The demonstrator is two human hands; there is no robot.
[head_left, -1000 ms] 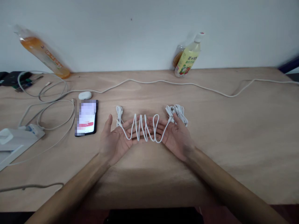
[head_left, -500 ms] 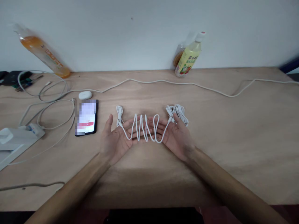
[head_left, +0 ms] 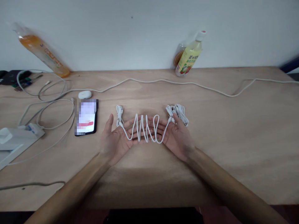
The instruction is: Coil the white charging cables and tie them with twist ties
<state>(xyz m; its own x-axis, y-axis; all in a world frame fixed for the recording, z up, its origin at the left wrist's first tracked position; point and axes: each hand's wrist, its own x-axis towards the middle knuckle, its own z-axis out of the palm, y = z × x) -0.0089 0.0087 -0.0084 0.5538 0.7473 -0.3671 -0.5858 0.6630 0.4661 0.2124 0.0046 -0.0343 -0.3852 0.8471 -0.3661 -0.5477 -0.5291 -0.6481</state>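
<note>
A white cable (head_left: pixel 146 130) lies in zigzag loops across the upturned fingers of both hands. My left hand (head_left: pixel 116 141) is palm up with its thumb raised and its fingers spread under the cable's left part. From the right, my right hand (head_left: pixel 178 138) is also palm up, fingers stretched toward the left hand's and overlapping them. A small tied white cable bundle (head_left: pixel 119 114) is on the table just beyond the left hand. Several more tied white cables (head_left: pixel 181 114) sit beyond the right thumb.
On the wooden table (head_left: pixel 233 140) are a phone (head_left: pixel 87 118), a white case (head_left: pixel 84 95), grey cables (head_left: pixel 56 101) and a white power strip (head_left: pixel 14 140) at left. An orange bottle (head_left: pixel 44 56) and a yellow bottle (head_left: pixel 189 57) lean on the wall. A long cord (head_left: pixel 205 87) crosses behind.
</note>
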